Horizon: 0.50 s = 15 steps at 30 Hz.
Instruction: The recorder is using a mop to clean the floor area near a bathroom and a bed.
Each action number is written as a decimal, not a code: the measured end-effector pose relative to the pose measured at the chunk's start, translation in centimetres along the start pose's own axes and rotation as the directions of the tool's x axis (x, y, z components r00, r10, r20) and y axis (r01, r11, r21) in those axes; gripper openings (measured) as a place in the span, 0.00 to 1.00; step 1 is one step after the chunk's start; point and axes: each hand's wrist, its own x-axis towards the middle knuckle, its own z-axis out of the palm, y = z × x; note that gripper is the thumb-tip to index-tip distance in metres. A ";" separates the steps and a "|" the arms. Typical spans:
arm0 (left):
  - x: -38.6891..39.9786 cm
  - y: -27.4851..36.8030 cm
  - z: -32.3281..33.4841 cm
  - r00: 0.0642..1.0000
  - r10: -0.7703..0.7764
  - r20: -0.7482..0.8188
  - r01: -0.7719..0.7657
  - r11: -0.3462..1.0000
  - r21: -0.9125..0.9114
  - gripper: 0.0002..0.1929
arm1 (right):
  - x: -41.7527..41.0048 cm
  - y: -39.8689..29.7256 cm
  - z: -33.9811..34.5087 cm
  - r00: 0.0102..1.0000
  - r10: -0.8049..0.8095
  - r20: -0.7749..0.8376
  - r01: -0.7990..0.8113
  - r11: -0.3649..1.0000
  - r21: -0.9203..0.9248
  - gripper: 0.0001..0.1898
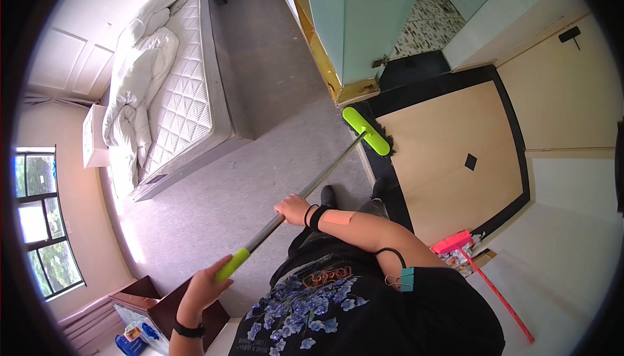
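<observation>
A dust mop with a lime-green head (366,131) and dark fringe rests across the black floor border, beside the wall corner. Its metal pole slants down to the lower left. My right hand (293,209) is closed around the middle of the pole. At the pole's upper end my left hand (210,278) holds the lime-green grip (233,264), thumb and fingers on either side of it.
A bed with a bare quilted mattress (183,98) and rumpled white duvet (141,73) stands at left. A pink broom (451,242) leans near litter at lower right. Dark red wooden furniture (170,314) is at lower left. A glass panel (363,20) rises from the yellowish wall base.
</observation>
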 end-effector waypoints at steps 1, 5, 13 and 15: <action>0.1 0.2 -0.5 1.000 0.002 0.003 -0.002 1.000 0.001 0.28 | 0.4 0.0 -0.3 1.000 0.003 -0.002 -0.003 1.000 0.001 0.12; 2.3 1.4 -3.2 0.995 0.031 -0.090 0.001 0.944 0.329 0.27 | 1.6 0.3 -1.7 0.986 0.067 -0.155 -0.063 0.998 0.031 0.10; 6.2 4.4 -6.9 0.971 0.224 0.077 -0.237 0.900 0.367 0.26 | -0.4 0.7 -4.2 0.854 0.198 -0.482 -0.140 0.978 0.154 0.06; 7.4 5.6 -6.7 0.963 0.247 0.110 -0.270 0.891 0.365 0.26 | -1.6 1.2 -4.2 0.825 0.259 -0.503 -0.178 0.963 0.203 0.05</action>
